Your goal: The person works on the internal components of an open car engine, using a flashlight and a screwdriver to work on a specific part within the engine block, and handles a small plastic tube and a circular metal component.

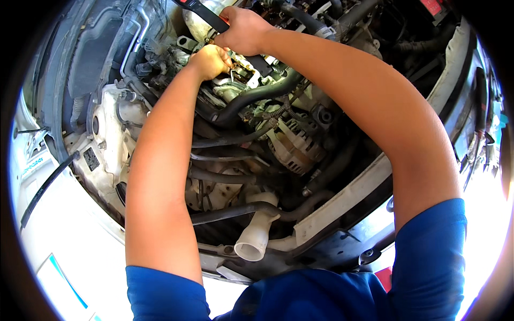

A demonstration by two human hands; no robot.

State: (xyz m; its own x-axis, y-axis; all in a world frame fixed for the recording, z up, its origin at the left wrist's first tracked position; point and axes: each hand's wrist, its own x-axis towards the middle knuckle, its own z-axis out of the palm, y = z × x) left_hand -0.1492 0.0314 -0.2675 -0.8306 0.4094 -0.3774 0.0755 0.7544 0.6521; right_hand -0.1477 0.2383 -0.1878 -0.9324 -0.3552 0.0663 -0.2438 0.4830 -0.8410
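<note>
My right hand (245, 32) is wrapped round a long black bar-shaped tool (208, 15) with red accents, its far end running out of view at the top. Just below and to the left, my left hand (210, 61) is curled, its fingertips down at the lit metal top of the engine (247, 72). Whatever those fingers pinch is hidden or too small to name. The two hands almost touch. Close beyond them sits a rounded, pale metal part (199, 25).
A thick black hose (257, 96) curves below my hands, and an alternator (297, 145) sits lower down. Nearer me, a white plastic filler neck (251, 243) stands with its mouth uncovered. The front body edge (342, 200) crosses beneath my right arm.
</note>
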